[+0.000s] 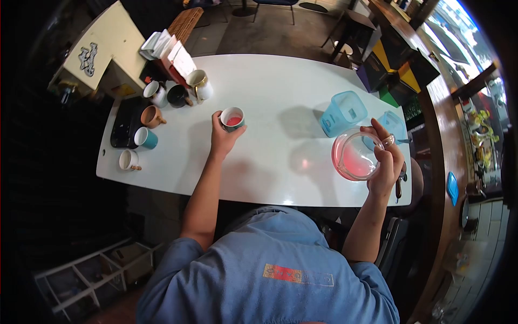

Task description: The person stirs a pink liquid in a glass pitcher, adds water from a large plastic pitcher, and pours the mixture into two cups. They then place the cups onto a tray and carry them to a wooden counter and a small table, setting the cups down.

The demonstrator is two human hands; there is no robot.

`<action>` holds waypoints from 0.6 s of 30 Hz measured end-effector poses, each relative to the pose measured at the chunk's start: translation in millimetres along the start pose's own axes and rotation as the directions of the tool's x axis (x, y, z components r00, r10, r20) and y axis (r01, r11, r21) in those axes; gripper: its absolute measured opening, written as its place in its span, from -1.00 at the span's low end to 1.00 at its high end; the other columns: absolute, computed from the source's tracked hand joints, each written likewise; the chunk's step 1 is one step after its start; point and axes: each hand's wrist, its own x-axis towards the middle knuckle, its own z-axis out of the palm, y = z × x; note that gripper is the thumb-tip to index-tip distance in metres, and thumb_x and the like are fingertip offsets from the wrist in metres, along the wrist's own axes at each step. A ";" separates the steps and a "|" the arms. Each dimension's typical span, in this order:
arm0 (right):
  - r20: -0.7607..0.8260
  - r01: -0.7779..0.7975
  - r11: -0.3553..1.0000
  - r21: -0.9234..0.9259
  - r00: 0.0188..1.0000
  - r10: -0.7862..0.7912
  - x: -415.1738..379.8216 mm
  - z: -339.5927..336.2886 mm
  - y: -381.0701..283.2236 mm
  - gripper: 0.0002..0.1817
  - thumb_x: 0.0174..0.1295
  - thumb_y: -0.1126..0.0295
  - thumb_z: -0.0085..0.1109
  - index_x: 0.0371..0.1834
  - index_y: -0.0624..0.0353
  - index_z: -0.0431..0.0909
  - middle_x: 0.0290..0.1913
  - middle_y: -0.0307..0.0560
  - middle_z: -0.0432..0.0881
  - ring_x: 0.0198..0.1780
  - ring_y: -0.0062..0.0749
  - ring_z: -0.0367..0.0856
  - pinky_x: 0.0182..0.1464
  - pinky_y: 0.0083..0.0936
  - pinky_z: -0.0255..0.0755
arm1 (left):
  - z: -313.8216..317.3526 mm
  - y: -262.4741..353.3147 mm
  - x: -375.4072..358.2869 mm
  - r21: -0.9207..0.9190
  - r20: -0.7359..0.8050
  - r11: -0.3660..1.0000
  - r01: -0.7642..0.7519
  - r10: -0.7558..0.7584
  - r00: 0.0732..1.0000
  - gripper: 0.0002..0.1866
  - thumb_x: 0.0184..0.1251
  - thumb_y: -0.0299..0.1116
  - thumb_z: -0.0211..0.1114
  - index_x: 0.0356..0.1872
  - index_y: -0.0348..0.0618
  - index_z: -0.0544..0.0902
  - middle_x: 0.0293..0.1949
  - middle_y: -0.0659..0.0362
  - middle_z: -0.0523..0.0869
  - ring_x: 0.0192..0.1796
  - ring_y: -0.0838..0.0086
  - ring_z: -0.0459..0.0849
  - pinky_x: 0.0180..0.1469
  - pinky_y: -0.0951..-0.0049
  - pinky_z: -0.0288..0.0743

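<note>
Glass pitcher (346,161) partly hidden by the right hand (386,166), shirt lettering (317,278) unreadably small

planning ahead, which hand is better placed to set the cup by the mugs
Left, most likely: the left hand already holds the cup and is nearer the mugs, while the right hand holds the jug.

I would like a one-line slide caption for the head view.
Left hand around a cup of pink drink, right hand holding a glass pitcher.

Head-high view, forward and down
</note>
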 end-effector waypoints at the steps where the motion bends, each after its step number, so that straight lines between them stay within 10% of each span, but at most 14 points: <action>1: -0.008 -0.011 1.000 -0.017 1.000 0.011 -2.1 -1.4 -1.9 -0.44 -0.04 0.50 -0.11 0.06 0.66 0.47 -0.01 0.31 0.61 0.06 -0.09 0.61 0.24 -0.30 0.35 | 0.3 -0.1 4.8 -0.006 0.020 1.000 -0.001 0.001 1.000 -0.17 -0.03 -0.34 0.56 0.21 -0.21 0.19 0.08 0.02 0.49 0.13 0.33 0.52 0.15 0.34 0.46; 18: -0.108 -0.006 0.998 -0.062 0.994 0.000 -11.0 -3.7 -4.8 -0.41 0.00 0.47 -0.09 0.14 0.61 0.45 -0.05 0.29 0.64 0.06 -0.14 0.61 0.24 -0.36 0.34 | 2.7 -8.1 41.7 0.020 -0.010 0.999 0.048 -0.048 0.999 -0.15 -0.05 -0.29 0.57 0.20 -0.24 0.18 0.13 0.00 0.44 0.17 0.30 0.48 0.20 0.31 0.41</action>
